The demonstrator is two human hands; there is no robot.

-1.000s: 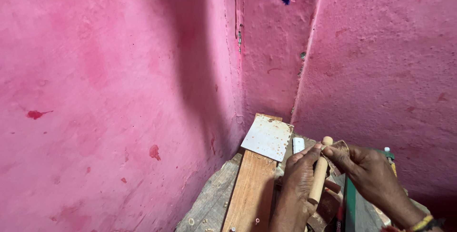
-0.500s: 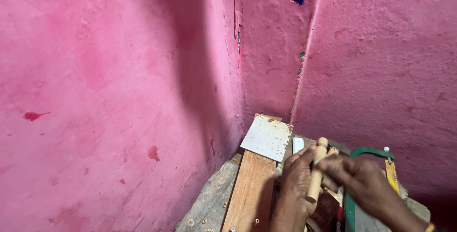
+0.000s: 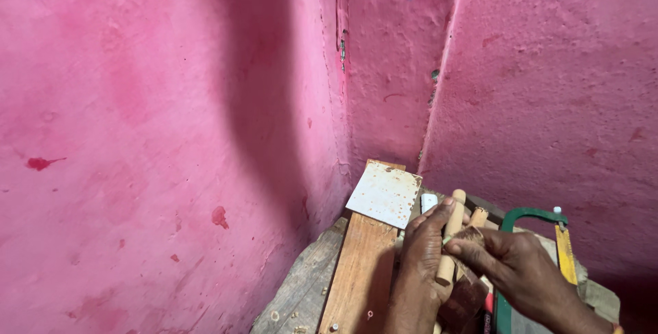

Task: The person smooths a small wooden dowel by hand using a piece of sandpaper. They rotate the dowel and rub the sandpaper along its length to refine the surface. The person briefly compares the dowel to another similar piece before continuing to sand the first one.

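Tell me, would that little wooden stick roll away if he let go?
Probably: the wooden stick looks round and smooth, so it could roll. It seems stiff and light, since the left hand holds it easily while the right hand touches it.

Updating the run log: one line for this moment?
left hand: grips wooden dowel | right hand: rubs brown sandpaper piece on dowel | green hacksaw: beside

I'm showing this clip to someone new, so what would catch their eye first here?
Rough, bright pink walls fill most of the view, meeting in a corner at the upper middle. Low at the right, the left hand grips a pale wooden dowel while the right hand presses a brown scrap against it. A white speckled square plate lies on a reddish plank, and a green hacksaw frame sits just right of the hands.
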